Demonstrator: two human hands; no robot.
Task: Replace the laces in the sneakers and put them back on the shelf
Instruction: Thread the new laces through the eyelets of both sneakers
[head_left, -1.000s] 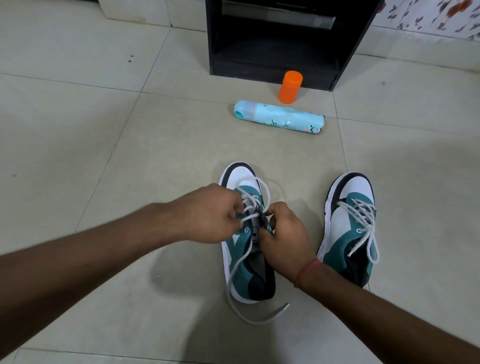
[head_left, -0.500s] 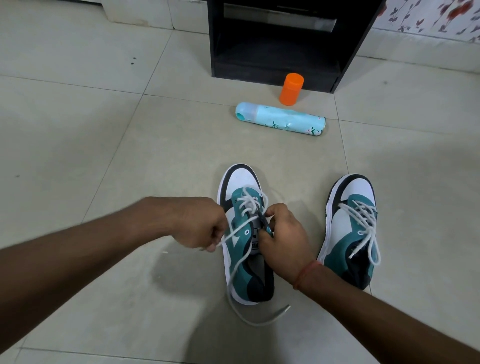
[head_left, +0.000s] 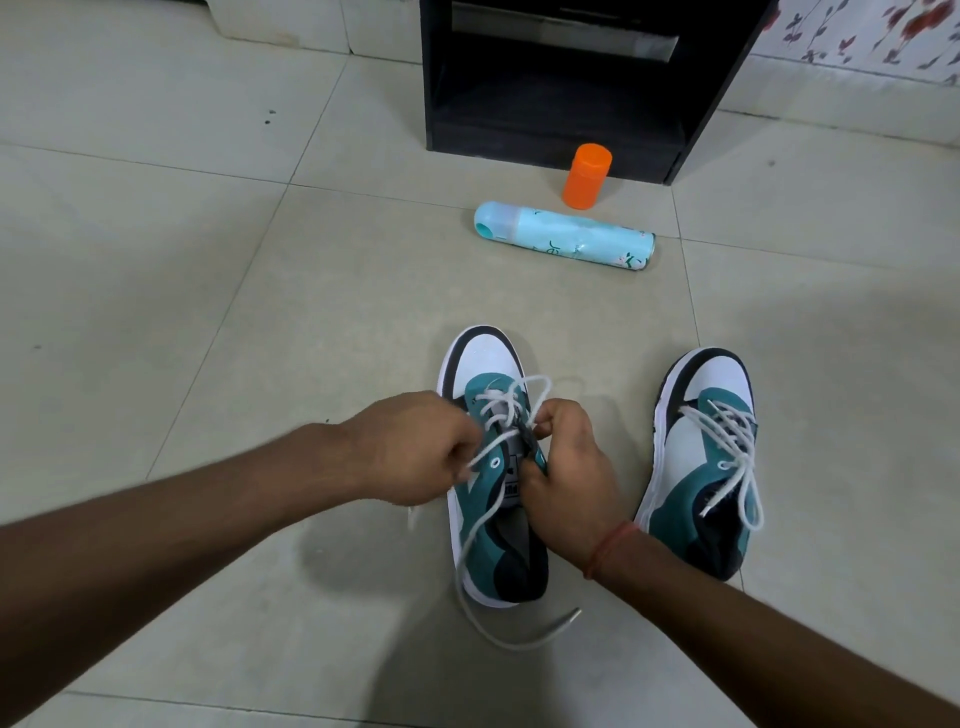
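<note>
The left hand (head_left: 415, 447) has moved back in against the left sneaker (head_left: 493, 467) on the floor (head_left: 208, 312), fingers curled round the white lace (head_left: 483, 457). The right hand (head_left: 566, 467) stays pinching the shoe's tongue, and the laced right sneaker (head_left: 701, 457) lies unmoved beside it.

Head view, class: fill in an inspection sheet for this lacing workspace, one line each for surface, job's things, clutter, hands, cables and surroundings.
Surface: pale tiled floor.
Job's things: left sneaker partly laced, its white lace trailing onto the floor; right sneaker laced, apart from it.
Clutter: blue spray can lying on its side; orange cap upright.
Hands: left hand pinches the lace; right hand grips the sneaker's eyelet edge.
Cables: nothing seen.
Surroundings: black shelf; floral wall.
</note>
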